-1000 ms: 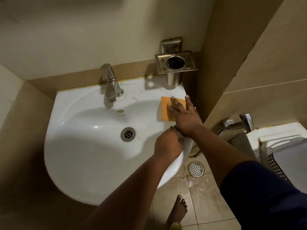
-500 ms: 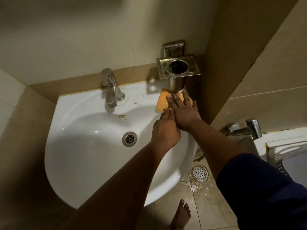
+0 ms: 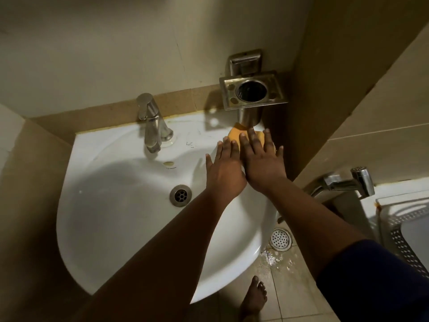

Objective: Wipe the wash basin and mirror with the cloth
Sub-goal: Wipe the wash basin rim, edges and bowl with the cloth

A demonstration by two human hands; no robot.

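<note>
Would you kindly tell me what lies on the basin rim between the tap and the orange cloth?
In the head view, only bare white rim with small dark scuff marks lies between the tap and the cloth.

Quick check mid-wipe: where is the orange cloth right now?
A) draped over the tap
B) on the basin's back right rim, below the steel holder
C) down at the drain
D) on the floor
B: the orange cloth lies flat under both hands on the basin rim, just below the steel holder.
</note>
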